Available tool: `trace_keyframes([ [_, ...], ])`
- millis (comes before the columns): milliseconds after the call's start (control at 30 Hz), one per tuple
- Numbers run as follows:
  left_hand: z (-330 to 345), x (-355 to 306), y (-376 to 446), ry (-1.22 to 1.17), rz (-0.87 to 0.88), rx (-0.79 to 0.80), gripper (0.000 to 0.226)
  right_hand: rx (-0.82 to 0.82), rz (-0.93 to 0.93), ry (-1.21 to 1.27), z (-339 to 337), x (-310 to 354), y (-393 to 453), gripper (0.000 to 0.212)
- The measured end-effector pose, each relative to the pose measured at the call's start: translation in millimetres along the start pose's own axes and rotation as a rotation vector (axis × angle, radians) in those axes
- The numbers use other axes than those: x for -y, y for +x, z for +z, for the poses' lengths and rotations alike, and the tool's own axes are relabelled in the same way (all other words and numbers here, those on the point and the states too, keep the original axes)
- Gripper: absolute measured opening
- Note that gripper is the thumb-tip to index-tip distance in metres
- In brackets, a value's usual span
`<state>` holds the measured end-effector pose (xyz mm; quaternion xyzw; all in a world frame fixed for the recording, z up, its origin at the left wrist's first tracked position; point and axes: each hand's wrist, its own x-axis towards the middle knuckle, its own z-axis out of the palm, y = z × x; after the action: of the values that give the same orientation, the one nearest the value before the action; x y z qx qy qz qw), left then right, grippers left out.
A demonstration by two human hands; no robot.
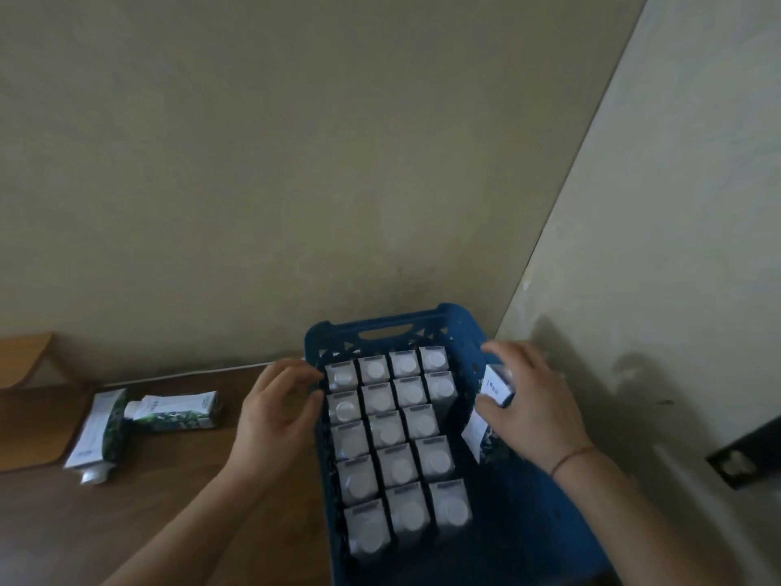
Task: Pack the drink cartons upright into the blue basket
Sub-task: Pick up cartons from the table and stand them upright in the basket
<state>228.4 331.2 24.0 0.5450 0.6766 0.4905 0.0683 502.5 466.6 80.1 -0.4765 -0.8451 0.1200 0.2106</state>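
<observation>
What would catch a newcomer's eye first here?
The blue basket by the wall corner, nearly filled with upright white-capped cartons in neat rows. The right hand holds one carton tilted over the open right column, while two more cartons lie flat on the wooden table at left.

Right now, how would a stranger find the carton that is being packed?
Look at the blue basket in the corner. Along its right wall, the right hand holds one carton. It alone leans, while the others stand upright in rows.

Left hand (277,406) fingers curled, right hand (534,406) grip closed, holding
</observation>
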Motion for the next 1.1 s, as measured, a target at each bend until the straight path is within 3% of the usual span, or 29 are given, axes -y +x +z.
trace_keyframes([
  [100, -0.3, 17.1, -0.6, 0.024, 0.006, -0.044, 0.013, 0.005, 0.115, -0.136, 12.1, 5.0, 4.7, 0.038],
  [267, -12.2, 60.1, 2.1, 0.141, -0.218, -0.033, 0.024, 0.215, 0.281, -0.193, 27.8, 12.0, 23.3, 0.066],
  [433, -41.1, 112.7, 1.6, 0.328, -0.397, 0.038, 0.018, 0.372, 0.263, -0.149, 16.9, 11.8, 37.4, 0.048],
  [633, -79.0, 166.4, -3.0, 0.883, -0.461, 0.44, 0.071, 0.183, 0.33, -0.549, 23.8, 31.4, 37.8, 0.072],
  [767, -89.9, 190.0, 1.7, 0.933, -0.47, 0.484, 0.083, 0.181, 0.444, -0.316, 78.0, 29.5, 37.0, 0.076],
  [867, -93.4, 201.1, 3.7, 0.933, -0.488, 0.525, 0.083, 0.339, 0.675, 0.039, 109.6, 29.4, 27.0, 0.081],
  [933, -94.6, 206.0, 6.5, 0.959, -0.464, 0.536, 0.082, 0.392, 0.712, 0.146, 111.3, 25.4, 23.2, 0.086],
  [1033, -97.6, 213.1, 14.3, 1.049, -0.42, 0.552, 0.074, 0.446, 0.651, -0.007, 98.4, 20.4, 21.1, 0.088],
  [1100, -100.1, 215.8, 16.9, 1.046, -0.436, 0.565, 0.069, 0.389, 0.541, -0.216, 89.2, 23.5, 21.1, 0.076],
])
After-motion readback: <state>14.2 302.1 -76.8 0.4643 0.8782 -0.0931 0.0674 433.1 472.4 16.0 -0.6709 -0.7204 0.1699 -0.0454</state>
